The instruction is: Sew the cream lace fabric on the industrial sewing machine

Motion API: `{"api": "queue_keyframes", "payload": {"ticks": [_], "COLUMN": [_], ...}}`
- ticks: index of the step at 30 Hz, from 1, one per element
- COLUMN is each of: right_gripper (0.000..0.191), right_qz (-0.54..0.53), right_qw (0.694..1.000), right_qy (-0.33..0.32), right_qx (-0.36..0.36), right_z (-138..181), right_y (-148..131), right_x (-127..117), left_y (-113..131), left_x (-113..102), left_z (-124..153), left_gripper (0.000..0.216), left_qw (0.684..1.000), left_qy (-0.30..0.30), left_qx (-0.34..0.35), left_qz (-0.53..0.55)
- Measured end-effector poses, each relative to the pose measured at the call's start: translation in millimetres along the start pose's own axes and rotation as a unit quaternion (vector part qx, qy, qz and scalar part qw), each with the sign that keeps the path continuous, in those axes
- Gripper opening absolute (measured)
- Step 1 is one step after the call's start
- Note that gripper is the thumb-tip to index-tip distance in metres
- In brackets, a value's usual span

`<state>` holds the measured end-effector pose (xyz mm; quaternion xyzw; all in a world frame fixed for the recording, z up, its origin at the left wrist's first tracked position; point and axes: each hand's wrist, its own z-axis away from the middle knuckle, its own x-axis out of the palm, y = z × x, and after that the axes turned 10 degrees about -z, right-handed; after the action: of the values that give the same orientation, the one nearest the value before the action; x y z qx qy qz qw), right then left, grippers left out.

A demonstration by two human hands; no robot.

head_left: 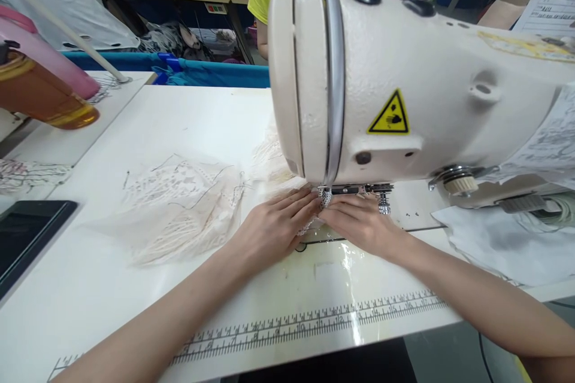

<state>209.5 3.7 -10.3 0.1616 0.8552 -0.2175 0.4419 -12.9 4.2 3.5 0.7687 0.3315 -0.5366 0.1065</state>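
My left hand [281,221] lies flat at the needle area of a white sewing machine [426,78], fingers stretched toward the presser foot. My right hand [359,221] comes in from the other side, its fingertips closed on the edge of a narrow white lace trim [325,197]. The trim runs under the machine's head between the two hands. To the left of my left hand, a crumpled piece of sheer cream lace fabric [193,203] spreads over the table. The needle and the right thumb are hidden.
A phone [33,239] rests at the left, below an amber bottle [45,90] and a pink bottle [58,51]. A printed ruler [300,326] follows the table's front edge. White cloth [503,242] lies at the right. Other people [67,0] are behind.
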Motion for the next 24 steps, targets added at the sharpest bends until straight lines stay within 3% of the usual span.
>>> {"api": "queue_keyframes", "payload": {"ticks": [12,24], "right_gripper": [0.028,0.025], "right_qz": [-0.001,-0.027], "right_qw": [1.000,0.999], "right_qy": [-0.007,-0.031], "right_qx": [-0.011,-0.002], "right_z": [0,3], "right_y": [0,7], "right_x": [4,-3], "left_y": [-6,6], "left_x": [-5,-4], "left_z": [-3,-2], "left_gripper": [0.045,0.041], "left_qw": [1.000,0.998], "left_qy": [-0.003,-0.020], "left_qx": [0.008,-0.008], "left_qz": [-0.019,-0.064]}}
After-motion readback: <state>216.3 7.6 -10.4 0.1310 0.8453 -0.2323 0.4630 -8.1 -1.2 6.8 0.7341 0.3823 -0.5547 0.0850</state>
